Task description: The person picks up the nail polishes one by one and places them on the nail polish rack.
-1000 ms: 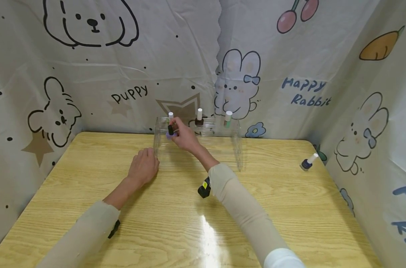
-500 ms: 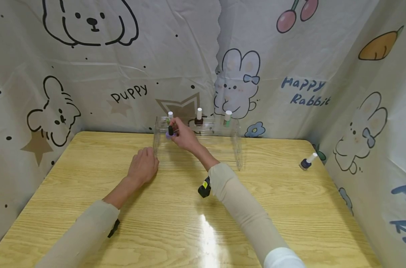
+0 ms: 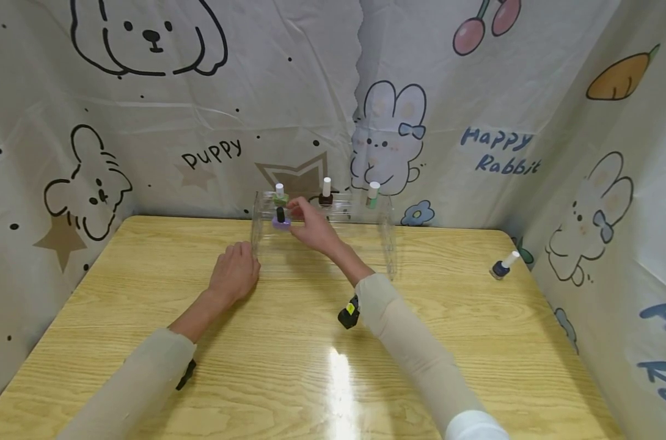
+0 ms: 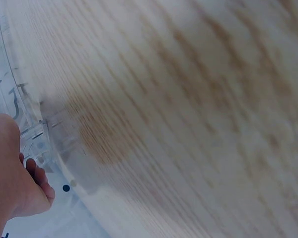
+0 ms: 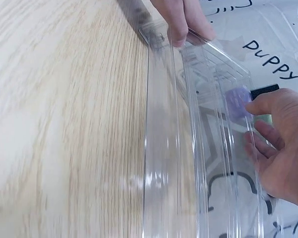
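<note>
A clear plastic tiered rack [image 3: 324, 247] stands at the back of the table. My left hand [image 3: 236, 272] grips its left end; in the right wrist view, the left fingers [image 5: 177, 25] bend over the rack's corner. On a middle tier sits a purple nail polish bottle [image 3: 281, 225] with a black cap, upright. Just right of it is my right hand [image 3: 315, 230], fingers apart and holding nothing; its thumb lies close to the bottle, and I cannot tell whether they touch. Behind, on the top tier, stand a green bottle [image 3: 280, 199], a dark brown bottle [image 3: 325, 198] and a pink-and-green bottle [image 3: 372, 198], all white-capped.
A dark blue nail polish bottle [image 3: 500, 269] with a white cap stands at the table's right side. Printed cloth [image 3: 289, 110] hangs behind and beside the wooden table [image 3: 267, 366]. A black wrist camera [image 3: 348, 313] sits under the right sleeve.
My right hand has let go of the purple bottle's black cap and moved slightly right, its fingers spreading. The bottle stays on the tier. My left hand has not moved.
</note>
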Demonstrator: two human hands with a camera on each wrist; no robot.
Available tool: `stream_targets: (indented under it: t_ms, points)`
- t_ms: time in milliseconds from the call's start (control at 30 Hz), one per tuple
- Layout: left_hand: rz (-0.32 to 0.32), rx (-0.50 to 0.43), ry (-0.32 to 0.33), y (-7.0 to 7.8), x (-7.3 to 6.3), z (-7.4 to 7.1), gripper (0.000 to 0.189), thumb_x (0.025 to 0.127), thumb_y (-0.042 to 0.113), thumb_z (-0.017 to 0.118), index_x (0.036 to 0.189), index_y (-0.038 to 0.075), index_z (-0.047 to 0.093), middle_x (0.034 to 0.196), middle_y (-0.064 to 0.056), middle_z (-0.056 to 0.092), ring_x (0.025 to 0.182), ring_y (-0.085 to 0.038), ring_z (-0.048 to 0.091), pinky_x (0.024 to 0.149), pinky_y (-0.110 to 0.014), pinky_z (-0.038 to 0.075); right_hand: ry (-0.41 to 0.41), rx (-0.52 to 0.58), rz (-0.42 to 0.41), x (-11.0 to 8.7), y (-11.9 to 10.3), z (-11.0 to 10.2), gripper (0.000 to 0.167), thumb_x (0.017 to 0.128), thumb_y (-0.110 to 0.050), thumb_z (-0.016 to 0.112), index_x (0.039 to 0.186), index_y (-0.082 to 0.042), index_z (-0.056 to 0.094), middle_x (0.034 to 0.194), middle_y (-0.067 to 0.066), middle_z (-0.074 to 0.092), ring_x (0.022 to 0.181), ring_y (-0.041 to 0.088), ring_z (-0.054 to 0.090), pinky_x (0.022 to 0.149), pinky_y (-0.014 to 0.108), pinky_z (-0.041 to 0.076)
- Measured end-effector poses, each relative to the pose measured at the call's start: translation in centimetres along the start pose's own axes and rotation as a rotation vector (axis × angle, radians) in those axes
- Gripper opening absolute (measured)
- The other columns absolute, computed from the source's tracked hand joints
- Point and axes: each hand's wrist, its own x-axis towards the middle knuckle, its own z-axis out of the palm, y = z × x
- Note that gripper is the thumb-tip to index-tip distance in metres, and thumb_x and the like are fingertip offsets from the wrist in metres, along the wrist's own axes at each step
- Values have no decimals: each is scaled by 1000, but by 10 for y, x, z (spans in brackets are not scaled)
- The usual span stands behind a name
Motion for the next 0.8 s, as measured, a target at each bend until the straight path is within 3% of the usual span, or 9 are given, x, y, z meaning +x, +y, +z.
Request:
stream_targets:
  t_ms: [167, 500, 800]
  points:
    - [0, -5, 8, 0, 0, 1, 17, 99, 11, 47, 90, -2, 42, 77, -14, 41, 68, -32, 45, 59, -45, 41, -1, -10, 1, -10, 6, -14, 43, 95, -3, 65, 134, -4, 49, 134, 18, 56, 125, 26, 53, 103, 37, 41]
    - [-4, -19, 2, 1, -1, 2, 17, 100, 10, 47, 89, -1, 41, 77, -13, 41, 68, -32, 45, 60, -46, 41, 45, 19, -110, -39, 11, -52, 32, 96, -1, 63, 127, 1, 55, 128, 16, 57, 123, 31, 53, 102, 38, 42]
    - [-5, -9, -5, 0, 0, 0, 16, 100, 10, 47, 91, -3, 42, 77, -14, 42, 67, -32, 45, 59, -46, 41, 91, 99, -88, -63, 19, -101, 34, 99, -4, 58, 132, 1, 51, 132, 19, 53, 123, 35, 52, 103, 45, 41]
